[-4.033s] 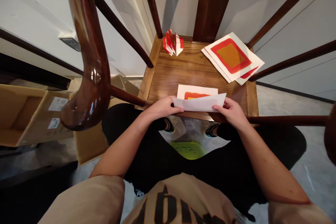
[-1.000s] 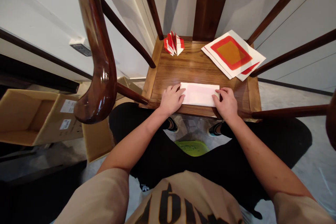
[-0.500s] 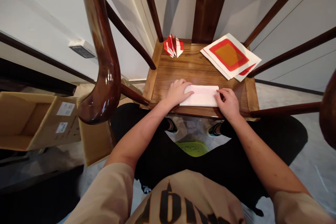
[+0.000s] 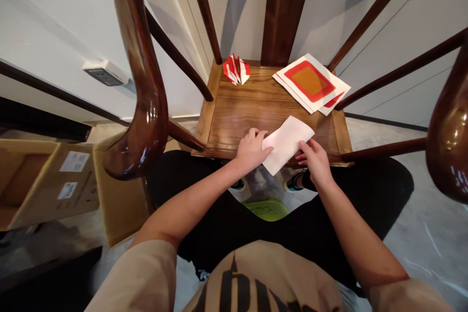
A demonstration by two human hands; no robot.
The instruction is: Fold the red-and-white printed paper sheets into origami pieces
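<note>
A white folded sheet of paper (image 4: 287, 142) is tilted over the front edge of the wooden chair seat (image 4: 241, 117), its near corner past the edge. My left hand (image 4: 253, 146) pinches its left side, thumb on top and fingers behind. My right hand (image 4: 315, 158) grips the paper's right edge between thumb and fingers. At the back left of the seat stands a folded red-and-white paper piece (image 4: 236, 69). Several white sheets with a red and orange square print (image 4: 310, 83) lie stacked at the back right.
A curved wooden armrest (image 4: 151, 107) rises on the left and another armrest (image 4: 448, 141) on the right. Open cardboard boxes (image 4: 47, 175) stand on the floor at left. A green object (image 4: 266, 209) lies below, between my legs. A power socket (image 4: 106, 73) is on the left wall.
The folded paper was lying flat and level on the seat; now it is lifted and turned at a slant. Both hands have moved with it, and the view has shifted slightly.
</note>
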